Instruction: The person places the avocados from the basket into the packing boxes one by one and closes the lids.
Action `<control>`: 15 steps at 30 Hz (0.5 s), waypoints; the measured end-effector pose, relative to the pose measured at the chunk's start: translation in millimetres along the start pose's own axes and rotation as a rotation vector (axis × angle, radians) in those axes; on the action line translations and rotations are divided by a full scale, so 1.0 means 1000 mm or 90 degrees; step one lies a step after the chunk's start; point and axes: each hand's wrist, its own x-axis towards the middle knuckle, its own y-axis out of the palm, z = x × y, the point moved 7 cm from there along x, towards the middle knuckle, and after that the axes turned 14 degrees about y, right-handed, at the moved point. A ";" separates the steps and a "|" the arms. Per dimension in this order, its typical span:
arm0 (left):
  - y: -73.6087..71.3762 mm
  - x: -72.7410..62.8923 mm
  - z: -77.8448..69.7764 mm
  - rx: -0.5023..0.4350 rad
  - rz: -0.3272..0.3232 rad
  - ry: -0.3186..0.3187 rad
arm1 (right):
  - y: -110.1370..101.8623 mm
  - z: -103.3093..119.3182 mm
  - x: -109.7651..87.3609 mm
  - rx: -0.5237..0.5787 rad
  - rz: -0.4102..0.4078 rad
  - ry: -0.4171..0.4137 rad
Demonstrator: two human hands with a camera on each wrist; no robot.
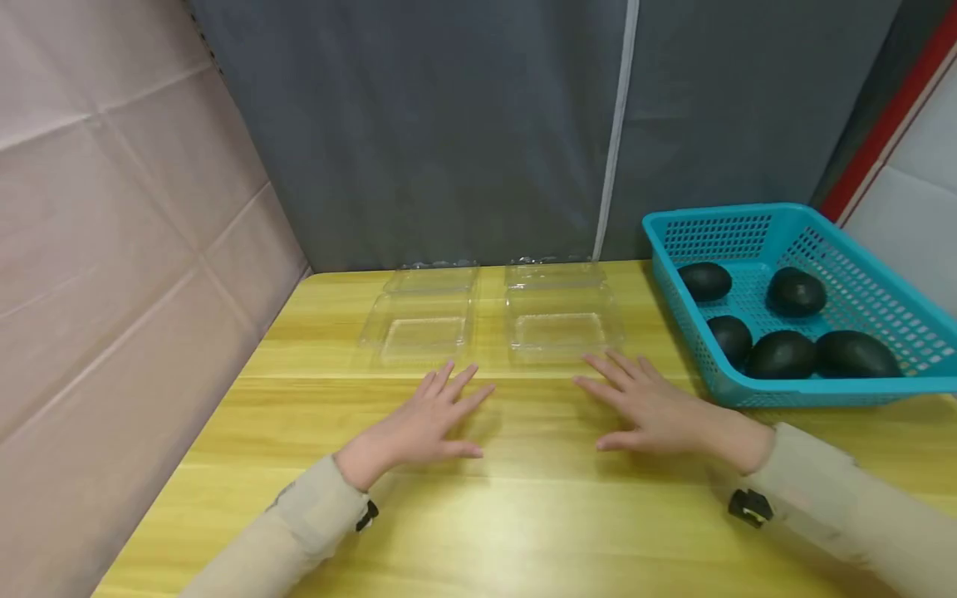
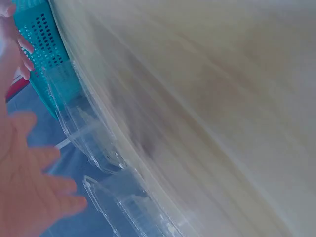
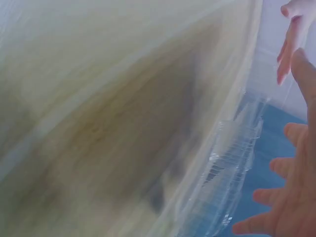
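Note:
Two clear plastic clamshell boxes stand side by side with their lids raised at the back of the table: a left box (image 1: 426, 320) and a right box (image 1: 561, 316). My left hand (image 1: 424, 423) hovers palm down in front of the left box, fingers spread and holding nothing. In front of the right box, my right hand (image 1: 658, 407) is likewise spread, with nothing in it. The left wrist view shows the left fingers (image 2: 54, 185) stretched toward the boxes. Splayed right fingers (image 3: 269, 196) appear beside a clear box (image 3: 227, 163) in the right wrist view.
A turquoise plastic basket (image 1: 748, 392) stands at the right of the wooden table (image 1: 478, 531). Several dark oval fruits, like avocados (image 1: 796, 292), lie in it. A grey curtain (image 1: 449, 133) closes off the back, and a pale cloth wall (image 1: 134, 274) borders the left side.

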 end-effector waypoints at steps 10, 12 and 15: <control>-0.018 0.018 0.003 0.001 -0.073 -0.057 | -0.045 0.012 -0.010 0.034 -0.017 0.007; -0.021 0.024 0.002 0.008 -0.087 -0.048 | -0.057 0.012 -0.012 0.031 -0.021 0.006; -0.026 0.033 0.000 0.022 -0.115 -0.035 | -0.077 0.007 -0.013 0.028 -0.023 0.016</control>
